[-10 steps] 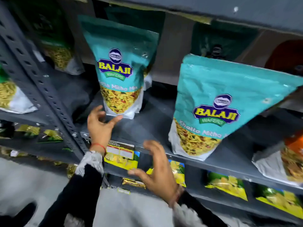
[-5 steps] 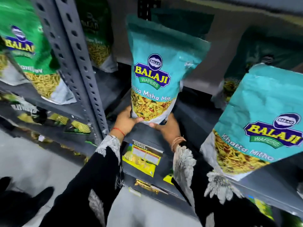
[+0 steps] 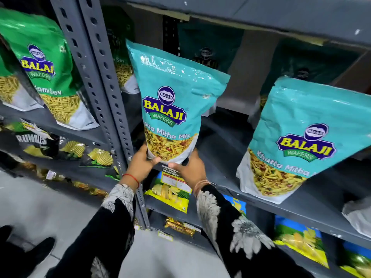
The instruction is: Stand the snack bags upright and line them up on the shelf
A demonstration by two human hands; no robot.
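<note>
A teal Balaji Khatta Mitha Mix bag [image 3: 172, 97] stands upright at the front left of the grey shelf [image 3: 261, 199], next to the perforated post. My left hand [image 3: 141, 164] grips its bottom left corner. My right hand [image 3: 190, 167] holds its bottom right corner from below. A second teal bag [image 3: 301, 137] of the same kind stands to the right on the same shelf, leaning right. More teal bags [image 3: 208, 47] stand dimly at the back.
The grey perforated post [image 3: 100, 77] rises just left of the held bag. Green Balaji sev bags [image 3: 42, 63] fill the left bay. Yellow and blue chip packets [image 3: 170, 193] lie on lower shelves. A white bag corner [image 3: 359, 215] shows at far right.
Both hands, apart and holding nothing a second ago, closed on the bottom corners of the left teal bag. That bag now stands nearer the shelf's front edge. The camera has swung left.
</note>
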